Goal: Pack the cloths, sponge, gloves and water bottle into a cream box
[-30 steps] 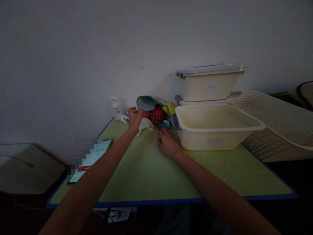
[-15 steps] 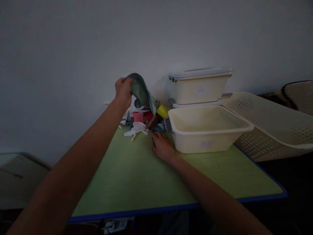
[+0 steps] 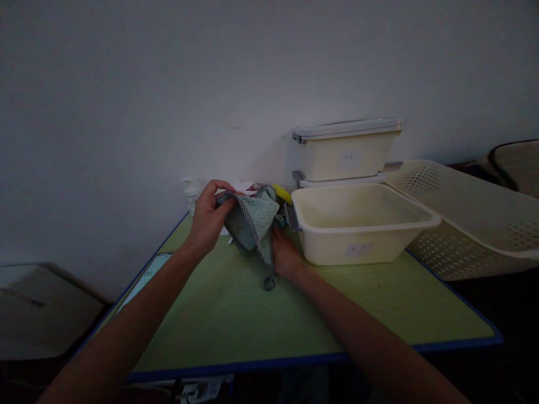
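Observation:
My left hand [image 3: 208, 217] is closed on the edge of a pale green cloth with a dark checked border [image 3: 252, 221], holding it above the green table [image 3: 236, 314]. The cloth hangs down, and a small loop at its lowest corner [image 3: 268, 283] reaches the table top. Behind the hanging cloth, my right hand [image 3: 285, 259] rests on the table, its fingers partly hidden by the fabric. A pile of small items sits behind the cloth near the wall, with something yellow [image 3: 281, 193] showing.
An open cream tub [image 3: 362, 224] stands right of my hands, with a lidded cream tub [image 3: 345, 148] stacked behind it. A perforated cream basket [image 3: 467, 213] leans at the far right. A phone [image 3: 141, 280] lies by the table's left edge.
My left hand has lowered the cloth from up near the wall to just above the table, in front of my right hand. The view has shifted a little.

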`<control>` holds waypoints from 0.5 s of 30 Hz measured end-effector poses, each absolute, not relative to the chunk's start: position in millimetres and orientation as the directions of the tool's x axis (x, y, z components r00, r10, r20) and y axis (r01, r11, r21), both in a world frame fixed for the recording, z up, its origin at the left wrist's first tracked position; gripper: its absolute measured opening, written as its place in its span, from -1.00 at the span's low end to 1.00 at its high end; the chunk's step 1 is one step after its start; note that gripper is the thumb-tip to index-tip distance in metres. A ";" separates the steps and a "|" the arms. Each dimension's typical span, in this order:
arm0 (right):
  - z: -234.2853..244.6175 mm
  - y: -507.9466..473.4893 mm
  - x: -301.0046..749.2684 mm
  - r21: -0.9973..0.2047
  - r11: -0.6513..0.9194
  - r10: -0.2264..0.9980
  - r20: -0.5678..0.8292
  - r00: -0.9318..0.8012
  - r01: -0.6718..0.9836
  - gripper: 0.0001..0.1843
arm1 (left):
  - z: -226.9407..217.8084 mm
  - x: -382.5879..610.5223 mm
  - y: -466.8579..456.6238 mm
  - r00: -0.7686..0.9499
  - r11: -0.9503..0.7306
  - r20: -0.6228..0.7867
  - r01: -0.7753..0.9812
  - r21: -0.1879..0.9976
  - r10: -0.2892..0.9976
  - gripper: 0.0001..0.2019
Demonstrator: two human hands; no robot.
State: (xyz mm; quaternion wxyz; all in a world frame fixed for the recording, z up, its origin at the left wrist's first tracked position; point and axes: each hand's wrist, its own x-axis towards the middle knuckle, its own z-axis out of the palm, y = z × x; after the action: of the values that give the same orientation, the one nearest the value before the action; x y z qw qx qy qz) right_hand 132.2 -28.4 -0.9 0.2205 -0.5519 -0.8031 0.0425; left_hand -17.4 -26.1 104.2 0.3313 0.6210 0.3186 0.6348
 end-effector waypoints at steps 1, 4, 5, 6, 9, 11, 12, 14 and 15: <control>-0.8 -28.2 131.8 -0.306 0.377 0.908 0.307 -0.285 0.874 -0.63 | 92.5 -21.0 -26.8 0.011 -0.551 0.551 0.012 0.835 0.835 -0.87; -0.6 -28.1 130.4 -0.281 0.351 0.916 0.299 -0.266 0.893 -0.69 | 61.9 -29.6 -25.2 0.130 -0.456 0.438 0.194 0.869 0.890 -0.93; -0.5 -28.1 130.1 -0.277 0.347 0.918 0.296 -0.264 0.896 -0.70 | 54.0 -31.4 -24.0 0.157 -0.438 0.411 0.234 0.868 0.898 -0.89; -0.4 -28.2 129.8 -0.274 0.344 0.919 0.294 -0.263 0.898 -0.71 | 47.6 -32.7 -22.7 0.183 -0.423 0.385 0.270 0.865 0.904 -0.86; 0.3 -28.6 129.8 -0.268 0.343 0.921 0.286 -0.265 0.900 -0.71 | 35.1 -34.9 -19.5 0.290 -0.410 0.320 0.345 0.844 0.902 -0.78; 0.9 -28.7 130.2 -0.265 0.349 0.920 0.282 -0.274 0.899 -0.70 | 29.6 -36.2 -18.8 0.371 -0.415 0.268 0.405 0.815 0.889 -0.73; 1.2 -28.6 130.4 -0.264 0.353 0.919 0.279 -0.279 0.898 -0.69 | 27.0 -37.1 -18.9 0.405 -0.421 0.245 0.435 0.796 0.881 -0.72; 1.5 -28.4 130.8 -0.265 0.362 0.916 0.277 -0.290 0.894 -0.68 | 21.6 -39.3 -19.6 0.443 -0.433 0.212 0.486 0.760 0.871 -0.71; 1.5 -28.1 130.9 -0.265 0.366 0.915 0.276 -0.294 0.892 -0.67 | 18.9 -40.5 -19.9 0.458 -0.444 0.201 0.518 0.731 0.866 -0.67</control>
State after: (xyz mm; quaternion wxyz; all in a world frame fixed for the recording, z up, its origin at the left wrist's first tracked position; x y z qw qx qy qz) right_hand 130.9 -28.1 1.5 0.1927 -0.5621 -0.8037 0.0304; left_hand -40.5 -19.9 18.9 0.3008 0.7991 0.4329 0.2891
